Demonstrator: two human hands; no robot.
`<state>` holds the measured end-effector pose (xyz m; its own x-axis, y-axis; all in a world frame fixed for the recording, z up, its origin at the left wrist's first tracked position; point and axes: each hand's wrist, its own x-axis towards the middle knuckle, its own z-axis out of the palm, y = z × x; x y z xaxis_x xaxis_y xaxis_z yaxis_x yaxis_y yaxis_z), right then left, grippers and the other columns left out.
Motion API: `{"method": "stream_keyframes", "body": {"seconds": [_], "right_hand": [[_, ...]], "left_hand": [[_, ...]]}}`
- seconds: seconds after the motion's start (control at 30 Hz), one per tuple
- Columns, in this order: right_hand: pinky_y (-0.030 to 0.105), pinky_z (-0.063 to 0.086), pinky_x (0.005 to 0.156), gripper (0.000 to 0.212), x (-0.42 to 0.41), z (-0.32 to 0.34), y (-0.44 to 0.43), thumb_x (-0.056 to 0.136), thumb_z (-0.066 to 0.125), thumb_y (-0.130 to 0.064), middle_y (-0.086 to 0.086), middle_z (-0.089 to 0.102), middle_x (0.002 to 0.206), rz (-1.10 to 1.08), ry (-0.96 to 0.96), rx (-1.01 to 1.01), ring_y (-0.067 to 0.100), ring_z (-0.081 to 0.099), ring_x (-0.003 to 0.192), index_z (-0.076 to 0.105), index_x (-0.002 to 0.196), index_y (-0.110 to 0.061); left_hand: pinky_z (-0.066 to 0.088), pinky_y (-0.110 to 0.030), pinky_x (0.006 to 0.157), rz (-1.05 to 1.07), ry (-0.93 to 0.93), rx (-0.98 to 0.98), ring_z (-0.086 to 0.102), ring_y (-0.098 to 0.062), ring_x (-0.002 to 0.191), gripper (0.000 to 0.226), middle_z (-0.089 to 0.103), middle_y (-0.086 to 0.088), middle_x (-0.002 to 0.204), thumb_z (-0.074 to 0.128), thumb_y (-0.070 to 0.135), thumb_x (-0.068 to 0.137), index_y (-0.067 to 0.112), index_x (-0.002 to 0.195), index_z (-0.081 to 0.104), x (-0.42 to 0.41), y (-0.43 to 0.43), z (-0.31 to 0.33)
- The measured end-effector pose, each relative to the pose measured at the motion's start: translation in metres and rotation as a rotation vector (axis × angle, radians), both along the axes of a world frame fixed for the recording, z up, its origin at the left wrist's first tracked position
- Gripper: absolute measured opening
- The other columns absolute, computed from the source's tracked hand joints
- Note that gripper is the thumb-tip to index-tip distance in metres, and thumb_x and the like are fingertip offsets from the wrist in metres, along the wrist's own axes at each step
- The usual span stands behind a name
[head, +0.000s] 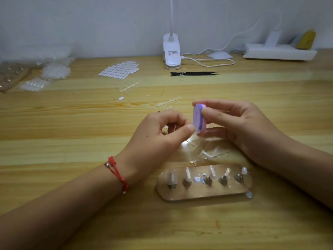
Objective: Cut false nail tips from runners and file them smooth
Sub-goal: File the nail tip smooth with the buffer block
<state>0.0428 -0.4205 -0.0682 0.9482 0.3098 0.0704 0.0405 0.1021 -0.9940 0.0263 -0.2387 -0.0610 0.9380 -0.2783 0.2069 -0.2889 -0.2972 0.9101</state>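
We are in the filing part of the job. Our right hand [234,123] grips the purple-and-pink file block [199,118] between thumb and fingers and holds it roughly upright. Our left hand [162,134] has its fingers curled in, thumb pinched against forefinger, touching the block's lower edge. The thumb hides what sits in that pinch (we judge it a nail tip, too small and clear to make out).

Some cutting looks done: a bare runner [169,102] lies on the table [72,141] just beyond the fingertips, and more clear runner scraps [207,156] lie beneath the right fingers, toward the wrist. Nearer to us than both hands sits a holder board [198,194], and several of its pegs carry small clear pieces, which we take for finished tips.

Far beyond the left fingers lie heaps of clear plastic parts [55,71]. If these are uncut stock, much cutting and filing remains. We cannot tell how smooth the pinched piece is yet.
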Motion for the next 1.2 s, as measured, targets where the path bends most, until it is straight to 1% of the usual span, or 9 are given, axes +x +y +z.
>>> {"method": "stream_keyframes", "body": {"seconds": [0.1, 0.2, 0.37, 0.5, 0.73, 0.83, 0.9, 1.07, 1.2], "right_hand": [[0.022, 0.055, 0.067, 0.023, -0.0004, 0.002, -0.0005, 0.078, 0.072, -0.024, 0.004, 0.076, 0.094, 0.045, 0.004, -0.01, 0.013, 0.069, 0.083, 0.078, 0.1, -0.02], [0.024, 0.055, 0.068, 0.024, -0.0029, 0.0018, 0.0001, 0.082, 0.065, -0.023, 0.001, 0.075, 0.1, 0.144, -0.01, -0.057, 0.014, 0.068, 0.089, 0.076, 0.103, -0.02], [0.021, 0.055, 0.07, 0.027, -0.0016, 0.0038, -0.001, 0.076, 0.067, -0.032, -0.001, 0.076, 0.098, 0.068, -0.031, -0.069, 0.011, 0.068, 0.09, 0.077, 0.1, -0.027], [0.023, 0.056, 0.08, 0.025, -0.0017, 0.0029, -0.0015, 0.08, 0.065, -0.029, -0.002, 0.075, 0.102, 0.101, -0.083, -0.13, 0.01, 0.068, 0.098, 0.076, 0.103, -0.028], [0.022, 0.054, 0.074, 0.028, -0.0014, 0.0016, 0.0008, 0.077, 0.068, -0.034, 0.002, 0.076, 0.099, 0.055, -0.089, -0.097, 0.013, 0.066, 0.089, 0.077, 0.103, -0.025], [0.018, 0.053, 0.069, 0.027, -0.0025, 0.0022, -0.0002, 0.077, 0.07, -0.03, 0.003, 0.076, 0.096, 0.049, -0.089, -0.103, 0.011, 0.066, 0.084, 0.077, 0.102, -0.023], [0.018, 0.053, 0.068, 0.026, -0.0032, 0.0016, 0.0012, 0.076, 0.07, -0.029, 0.003, 0.076, 0.094, 0.035, -0.083, -0.076, 0.011, 0.067, 0.082, 0.077, 0.1, -0.022], [0.02, 0.054, 0.066, 0.023, -0.0003, 0.0026, -0.0004, 0.075, 0.072, -0.026, 0.004, 0.076, 0.085, -0.035, -0.041, 0.03, 0.011, 0.069, 0.074, 0.078, 0.095, -0.02], [0.022, 0.056, 0.066, 0.025, -0.0023, 0.0011, 0.0028, 0.072, 0.072, -0.026, 0.006, 0.075, 0.083, -0.004, -0.016, 0.058, 0.012, 0.071, 0.076, 0.079, 0.095, -0.018]], "left_hand": [[0.032, -0.007, 0.051, 0.03, -0.017, -0.024, 0.039, 0.001, 0.049, 0.018, 0.048, 0.006, 0.064, 0.064, 0.015, 0.088, 0.012, 0.07, 0.062, 0.0022, 0.0012, -0.0001], [0.032, -0.008, 0.053, 0.024, -0.001, -0.029, 0.04, 0.0, 0.052, 0.019, 0.048, 0.006, 0.064, 0.064, 0.019, 0.087, 0.014, 0.069, 0.062, 0.0043, 0.003, -0.0002], [0.031, -0.007, 0.05, 0.045, -0.018, -0.021, 0.039, 0.001, 0.046, 0.019, 0.049, 0.009, 0.061, 0.064, 0.011, 0.088, 0.015, 0.069, 0.065, 0.0025, 0.0014, 0.0007], [0.031, -0.007, 0.051, 0.067, -0.015, -0.048, 0.04, 0.0, 0.047, 0.02, 0.049, 0.012, 0.059, 0.064, 0.012, 0.087, 0.017, 0.068, 0.065, 0.0027, 0.0022, 0.0015], [0.031, -0.008, 0.052, 0.083, -0.024, -0.055, 0.039, 0.001, 0.047, 0.017, 0.049, 0.01, 0.059, 0.066, 0.013, 0.086, 0.016, 0.069, 0.066, 0.0017, -0.0002, 0.0023], [0.037, -0.019, 0.063, 0.152, -0.026, -0.138, 0.045, -0.006, 0.063, 0.012, 0.053, 0.0, 0.067, 0.069, 0.025, 0.08, 0.019, 0.069, 0.066, 0.0057, 0.0044, 0.003], [0.036, -0.024, 0.065, 0.159, -0.038, -0.15, 0.044, -0.009, 0.065, 0.011, 0.053, 0.002, 0.066, 0.064, 0.029, 0.076, 0.021, 0.068, 0.066, 0.0059, 0.0045, 0.0028], [0.031, -0.011, 0.055, 0.096, -0.037, -0.064, 0.038, 0.0, 0.052, 0.011, 0.052, 0.011, 0.061, 0.067, 0.025, 0.079, 0.021, 0.069, 0.066, 0.0003, -0.0012, -0.002], [0.033, -0.014, 0.058, 0.152, -0.035, -0.123, 0.038, -0.003, 0.056, 0.015, 0.054, 0.009, 0.064, 0.07, 0.021, 0.084, 0.021, 0.07, 0.066, 0.0028, 0.0012, -0.001]]}}
